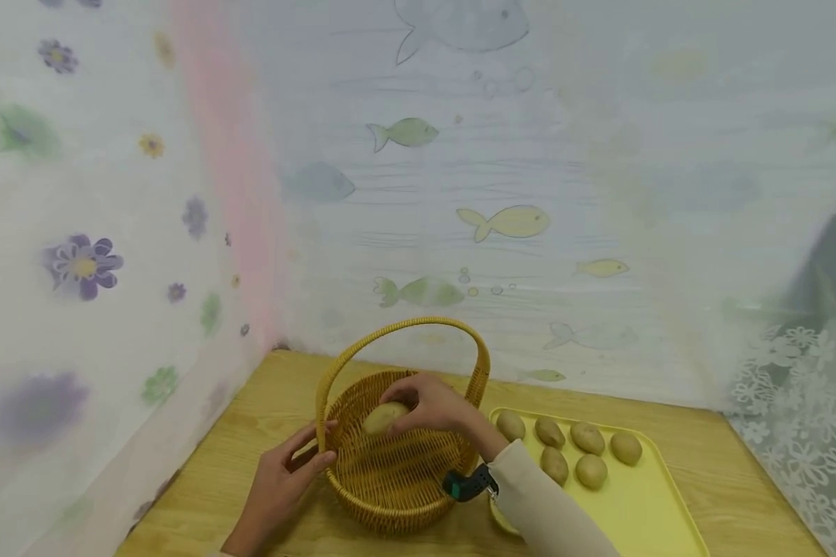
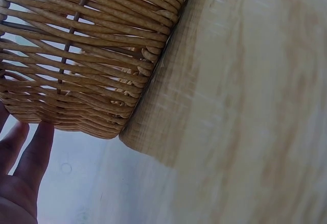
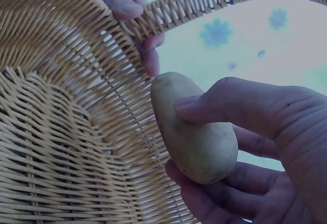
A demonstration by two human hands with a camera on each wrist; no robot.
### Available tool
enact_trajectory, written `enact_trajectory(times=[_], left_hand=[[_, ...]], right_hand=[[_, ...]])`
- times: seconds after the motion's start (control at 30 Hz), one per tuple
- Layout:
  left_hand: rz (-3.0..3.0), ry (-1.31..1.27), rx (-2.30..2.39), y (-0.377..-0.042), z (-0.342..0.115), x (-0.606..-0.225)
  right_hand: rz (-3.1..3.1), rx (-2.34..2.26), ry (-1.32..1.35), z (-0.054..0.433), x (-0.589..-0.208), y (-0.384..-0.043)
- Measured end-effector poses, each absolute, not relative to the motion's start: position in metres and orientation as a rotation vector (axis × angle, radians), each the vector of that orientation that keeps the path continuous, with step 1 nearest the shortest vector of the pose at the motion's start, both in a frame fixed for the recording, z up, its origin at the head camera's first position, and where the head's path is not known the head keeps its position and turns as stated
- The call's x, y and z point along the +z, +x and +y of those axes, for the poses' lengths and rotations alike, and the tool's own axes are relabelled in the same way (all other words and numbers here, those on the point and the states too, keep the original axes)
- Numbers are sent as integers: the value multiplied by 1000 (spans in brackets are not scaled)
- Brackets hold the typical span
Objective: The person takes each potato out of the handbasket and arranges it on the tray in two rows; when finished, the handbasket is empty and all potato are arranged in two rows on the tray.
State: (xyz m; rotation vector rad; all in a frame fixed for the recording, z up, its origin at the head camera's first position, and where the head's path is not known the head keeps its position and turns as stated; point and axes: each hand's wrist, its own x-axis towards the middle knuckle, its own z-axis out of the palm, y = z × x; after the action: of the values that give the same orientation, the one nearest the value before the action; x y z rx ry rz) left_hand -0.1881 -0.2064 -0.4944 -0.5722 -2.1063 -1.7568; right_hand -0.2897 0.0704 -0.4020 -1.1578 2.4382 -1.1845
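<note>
A wicker basket (image 1: 397, 514) with a tall arched handle stands on the wooden table. My right hand (image 1: 428, 402) holds a potato (image 1: 385, 418) over the inside of the basket. The right wrist view shows the thumb on one face of the potato (image 3: 196, 132) and the fingers behind it. At the basket's left side, my left hand (image 1: 286, 476) grips the rim where the handle begins, with the thumb and some fingertips on opposite sides of the weave. Fingers of the left hand (image 2: 28, 168) touch the woven wall (image 2: 71, 76) in the left wrist view.
To the right of the basket lies a yellow tray (image 1: 641, 518) with several potatoes (image 1: 591, 470) near its far edge. The wooden table (image 1: 251, 410) meets a cloth wall with drawn fish behind and a flowered one at the left. White lace (image 1: 801, 418) hangs at the right.
</note>
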Motion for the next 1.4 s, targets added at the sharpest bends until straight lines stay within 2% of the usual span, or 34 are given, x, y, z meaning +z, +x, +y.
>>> enact_trajectory(times=[1.4], left_hand=[[-2122,-523,-1738,-187,-207,-493]], right_hand=[[2445,-1362,-1103,119,-380,-274]])
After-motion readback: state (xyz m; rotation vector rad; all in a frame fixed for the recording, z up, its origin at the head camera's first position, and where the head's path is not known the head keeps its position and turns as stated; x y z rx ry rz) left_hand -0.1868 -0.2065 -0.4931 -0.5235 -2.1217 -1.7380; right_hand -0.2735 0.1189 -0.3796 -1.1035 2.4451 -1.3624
